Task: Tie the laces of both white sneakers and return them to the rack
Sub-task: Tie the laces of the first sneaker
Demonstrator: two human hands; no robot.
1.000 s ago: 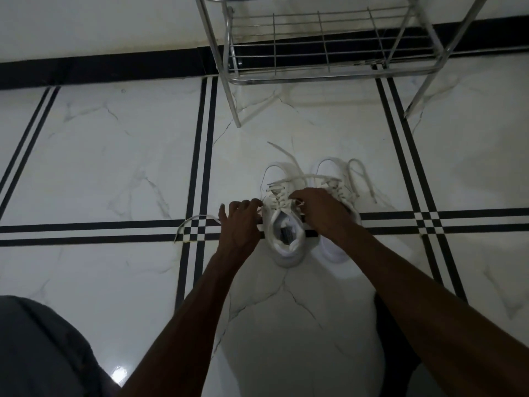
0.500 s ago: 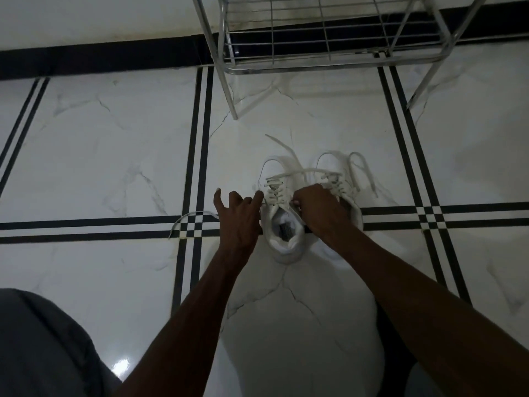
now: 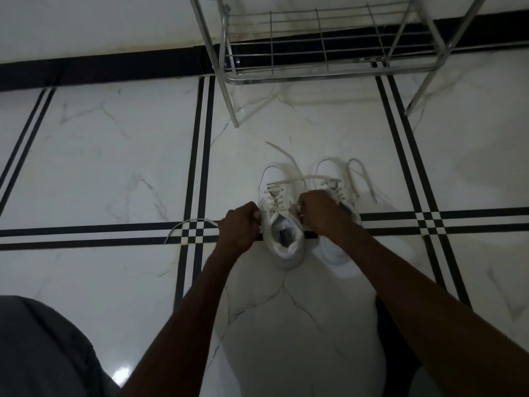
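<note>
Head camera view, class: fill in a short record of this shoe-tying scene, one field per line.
setting: white marble-look floor with black stripe lines
left sneaker: on floor, laces untied, one lace end trailing left
right sneaker: beside it, laces loose, partly hidden by the arm
left hand: closed at left sneaker's left side, lace grip unclear
right hand: closed at its right side
rack: metal wire, beyond the sneakers, visible shelf holds no shoes

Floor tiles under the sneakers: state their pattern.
White marble-veined floor tiles crossed by paired black stripes, head view.
</note>
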